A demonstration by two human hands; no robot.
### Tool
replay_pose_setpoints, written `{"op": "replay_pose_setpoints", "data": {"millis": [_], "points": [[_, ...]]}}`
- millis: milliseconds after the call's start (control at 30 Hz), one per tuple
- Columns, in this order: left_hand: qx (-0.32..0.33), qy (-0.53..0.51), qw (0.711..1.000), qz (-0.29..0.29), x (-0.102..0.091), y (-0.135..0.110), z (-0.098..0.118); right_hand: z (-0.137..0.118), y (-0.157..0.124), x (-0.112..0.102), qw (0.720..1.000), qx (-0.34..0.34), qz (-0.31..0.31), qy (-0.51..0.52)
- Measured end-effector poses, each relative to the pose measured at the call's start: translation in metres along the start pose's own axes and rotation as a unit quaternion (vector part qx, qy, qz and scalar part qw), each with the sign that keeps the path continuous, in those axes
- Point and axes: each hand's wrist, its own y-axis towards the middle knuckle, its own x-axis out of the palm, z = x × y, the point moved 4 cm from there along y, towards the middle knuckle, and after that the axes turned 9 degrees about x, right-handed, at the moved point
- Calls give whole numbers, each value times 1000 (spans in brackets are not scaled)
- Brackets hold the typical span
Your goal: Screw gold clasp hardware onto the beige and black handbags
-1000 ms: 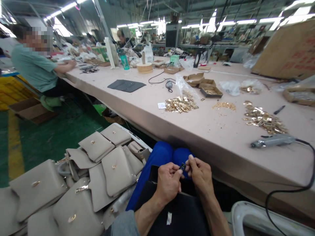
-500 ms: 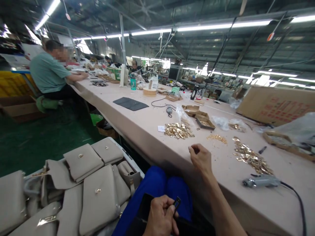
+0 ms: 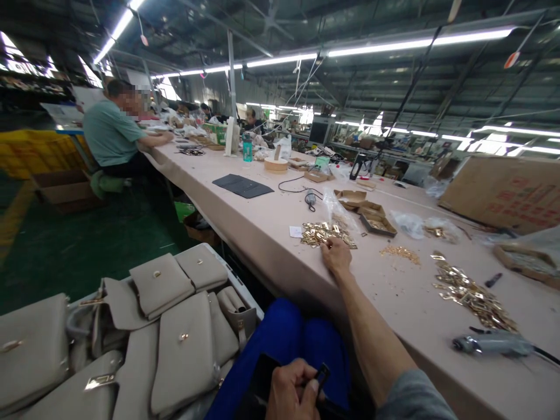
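Over my lap, my left hand (image 3: 294,389) pinches a black tab with a rectangular slot (image 3: 322,373) between thumb and fingers. Dark material (image 3: 259,382) lies beneath this hand, partly hidden by it. My right hand (image 3: 338,255) reaches onto the table, at the near edge of a pile of gold-coloured metal plates (image 3: 315,232). Its fingers are curled down against the pile, and whatever is between them is hidden. A small white label (image 3: 296,231) lies just left of the pile.
Beige handbags (image 3: 186,344) fill a white bin at my left. On the table (image 3: 280,245) lie small gold pieces (image 3: 400,253), a second plate pile (image 3: 472,291), a corded grey power screwdriver (image 3: 492,343), open boxes (image 3: 377,223) and a large carton (image 3: 503,189). A co-worker (image 3: 111,131) sits far left.
My right hand has moved forward and left, from above the table's near edge to the gold plates. My left hand keeps the black tab over my lap. The view has turned slightly left.
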Motion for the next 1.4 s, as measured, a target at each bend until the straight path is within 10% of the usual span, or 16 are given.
{"op": "replay_pose_setpoints", "data": {"millis": [400,833,1100,1400], "points": [[35,4,999,0,-1,11,2,14,-20,-31,985,32,57,159],[39,-9,999,-32,4,13,13,32,-158,-134,858,12,3,513],[54,14,998,-26,1,9,26,36,-225,-146,884,90,30,458],[44,-17,998,-36,4,4,24,27,-266,-123,872,144,-132,449]]}}
